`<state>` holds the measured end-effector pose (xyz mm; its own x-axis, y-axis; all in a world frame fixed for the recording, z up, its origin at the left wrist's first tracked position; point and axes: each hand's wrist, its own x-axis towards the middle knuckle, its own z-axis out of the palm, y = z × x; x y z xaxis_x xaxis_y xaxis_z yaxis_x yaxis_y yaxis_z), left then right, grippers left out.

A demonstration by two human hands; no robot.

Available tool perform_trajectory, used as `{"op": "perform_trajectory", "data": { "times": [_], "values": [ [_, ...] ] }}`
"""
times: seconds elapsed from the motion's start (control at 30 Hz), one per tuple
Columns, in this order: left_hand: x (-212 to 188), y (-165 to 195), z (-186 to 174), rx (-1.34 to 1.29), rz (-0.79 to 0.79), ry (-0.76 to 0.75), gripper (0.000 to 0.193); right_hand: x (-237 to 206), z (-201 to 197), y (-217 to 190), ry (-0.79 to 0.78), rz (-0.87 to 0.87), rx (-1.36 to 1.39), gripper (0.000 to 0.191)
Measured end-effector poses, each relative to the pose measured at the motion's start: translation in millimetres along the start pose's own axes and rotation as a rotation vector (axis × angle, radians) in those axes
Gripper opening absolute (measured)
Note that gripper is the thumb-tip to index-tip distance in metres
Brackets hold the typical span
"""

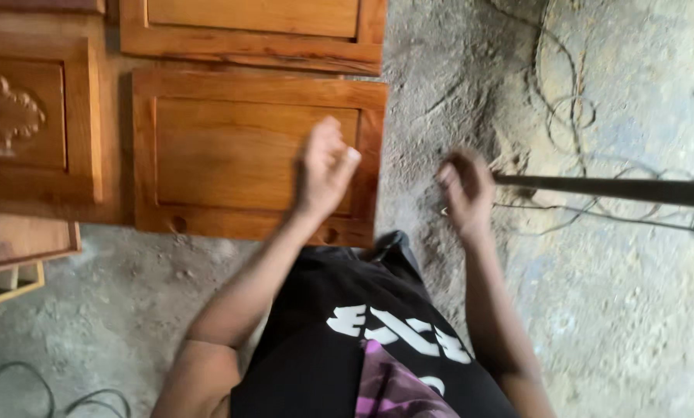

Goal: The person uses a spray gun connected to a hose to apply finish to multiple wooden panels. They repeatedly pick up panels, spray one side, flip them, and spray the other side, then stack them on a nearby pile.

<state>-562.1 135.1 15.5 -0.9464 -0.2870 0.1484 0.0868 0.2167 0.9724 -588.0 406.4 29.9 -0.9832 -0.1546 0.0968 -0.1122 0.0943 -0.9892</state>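
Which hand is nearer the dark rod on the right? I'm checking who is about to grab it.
Right. The right hand sits at the dark rod's near end, seemingly touching it; the left hand hovers over a wooden cabinet door, well away.

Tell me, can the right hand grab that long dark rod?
Probably yes. The right hand is right at the near end of the long dark rod, with nothing between them. Blur hides whether its fingers are already around it.
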Motion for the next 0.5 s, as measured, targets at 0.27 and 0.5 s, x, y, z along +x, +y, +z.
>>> {"op": "perform_trajectory", "data": {
  "times": [0.27,0.5],
  "values": [
    [-59,63,108,-0.281,-0.160,-0.255,0.025,-64,-27,-71,-0.235,-0.212,-0.486,0.047],
    [-28,94,75,0.022,-0.008,-0.007,0.025,-4,-37,-98,-0.385,-0.361,-0.500,0.040]
  ]
}}
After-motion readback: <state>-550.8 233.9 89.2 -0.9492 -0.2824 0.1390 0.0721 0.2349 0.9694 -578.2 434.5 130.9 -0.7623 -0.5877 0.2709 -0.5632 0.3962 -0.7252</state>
